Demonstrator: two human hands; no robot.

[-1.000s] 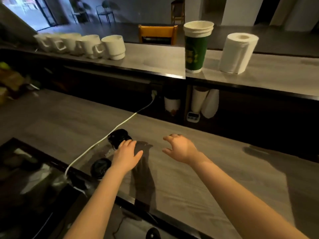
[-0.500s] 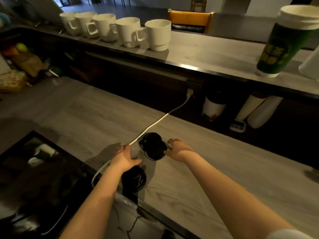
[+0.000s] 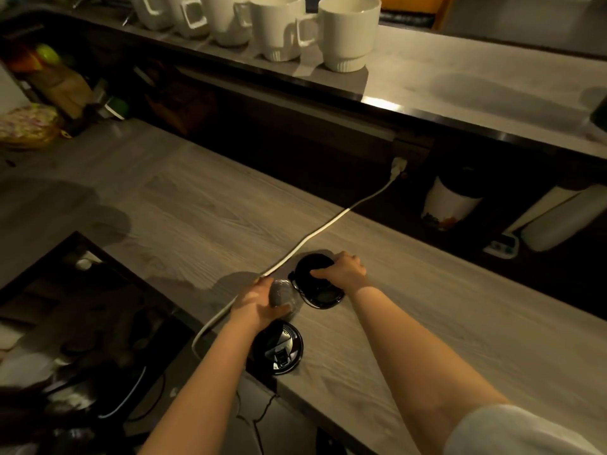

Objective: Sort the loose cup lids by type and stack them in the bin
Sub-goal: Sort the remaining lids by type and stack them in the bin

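A stack of black cup lids (image 3: 312,269) lies on the grey wooden counter (image 3: 203,221), and my right hand (image 3: 345,270) grips it from the right with curled fingers. A clear dome lid (image 3: 283,297) sits just left of that stack, held by my left hand (image 3: 254,302). A second black lid (image 3: 279,348) with a sip flap lies flat near the counter's front edge, below my left hand. No bin for the lids can be made out.
A white power cable (image 3: 328,226) crosses the counter from a wall socket to the front edge, passing by my left hand. White mugs (image 3: 345,31) line the raised shelf behind. A dark recessed area (image 3: 82,323) with clutter lies front left. Sleeved cups (image 3: 450,205) stand under the shelf.
The view has dropped closer to the counter. My right hand has closed onto the black lid stack, and my left hand has taken hold of the clear dome lid.
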